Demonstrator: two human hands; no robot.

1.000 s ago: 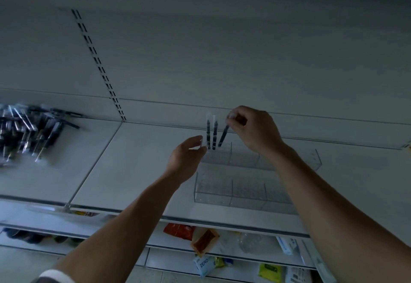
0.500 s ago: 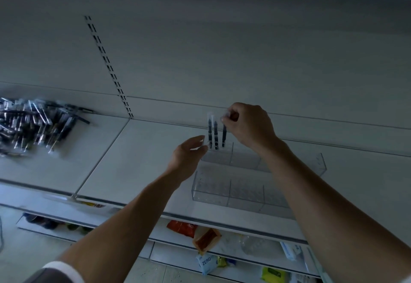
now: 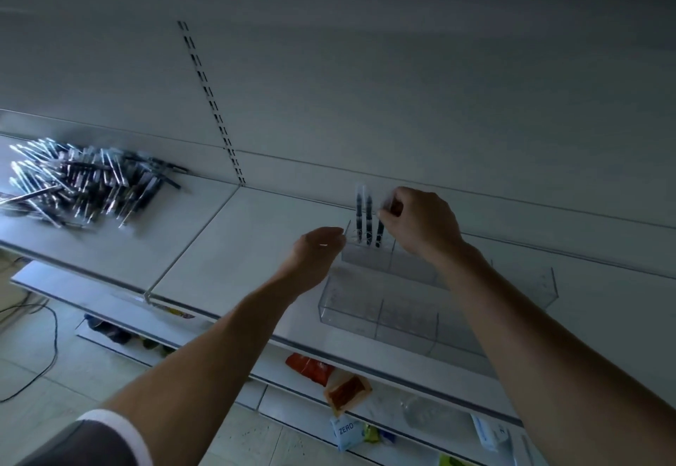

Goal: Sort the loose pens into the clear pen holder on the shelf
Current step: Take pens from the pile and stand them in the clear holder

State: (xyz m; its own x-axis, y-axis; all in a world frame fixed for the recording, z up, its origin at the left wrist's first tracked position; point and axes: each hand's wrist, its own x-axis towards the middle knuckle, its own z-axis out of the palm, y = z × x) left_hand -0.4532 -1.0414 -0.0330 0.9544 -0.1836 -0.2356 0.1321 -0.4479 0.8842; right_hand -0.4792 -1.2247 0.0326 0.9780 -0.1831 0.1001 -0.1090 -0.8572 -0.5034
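**Ana:** Your right hand (image 3: 420, 224) is up at the back left box of the clear pen holder (image 3: 384, 315). Your thumb and finger pinch the top end of a pen (image 3: 380, 233). Its tip points down into that box.

**Ben:** Two pens (image 3: 360, 213) stand just left of your pinch, in the same box, I think. The pen you hold leans a bit.

**Ana:** A pen like this should be light and stiff, so it will not bend. But it is thin and smooth, and it could slip.

**Ben:** So hold it near the top, like now, with a soft pinch. The holder looks like thin clear plastic. It may slide or tip if you push hard.

**Ana:** Your left hand (image 3: 316, 257) is right beside the holder's left corner, a bit lower than your right hand. Its fingers are loosely bent and seem to hold nothing. I cannot tell if it touches the corner.

**Ben:** Your right wrist bends down, knuckles up. Both arms reach forward to the shelf (image 3: 226, 246).

**Ana:** The pile of loose pens (image 3: 84, 187) lies far out to the left of your left hand. It is big, so I think the job has only begun.
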